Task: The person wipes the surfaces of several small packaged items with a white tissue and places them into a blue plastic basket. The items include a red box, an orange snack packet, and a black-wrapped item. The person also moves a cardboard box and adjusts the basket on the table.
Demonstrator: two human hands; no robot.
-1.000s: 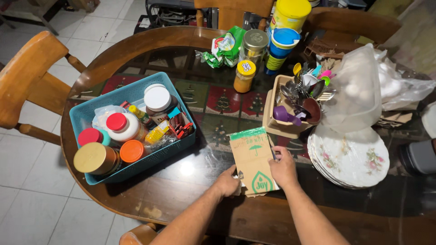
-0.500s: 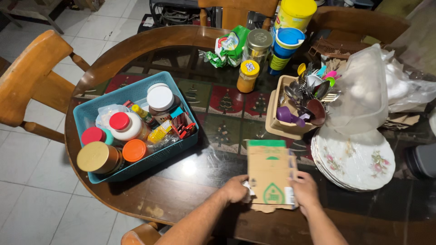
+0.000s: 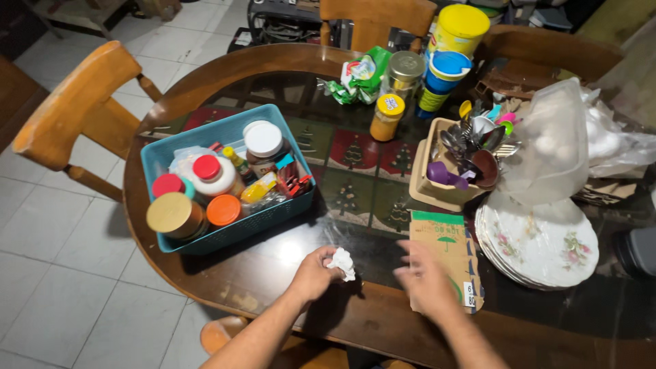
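A crumpled white cloth (image 3: pixel 341 262) sits pinched in the fingers of the left hand (image 3: pixel 316 272), pressed to the dark glass table (image 3: pixel 273 263) near its front edge; the right hand (image 3: pixel 425 280) hovers just beside it, fingers spread and holding nothing, partly covering a flat brown cardboard box (image 3: pixel 447 254) with a green strip (the hand is blurred); left of the cloth stands a teal basket (image 3: pixel 231 236) packed with jars and bottles; behind the box, a beige caddy (image 3: pixel 430 184) holds spoons and utensils; to the right lies a stack of floral plates (image 3: pixel 540 246), with a clear plastic bag (image 3: pixel 553 147) leaning over it; an orange-lidded jar (image 3: pixel 387 117) stands farther back, and 1 wooden chair (image 3: pixel 82 109) is at the table's left.
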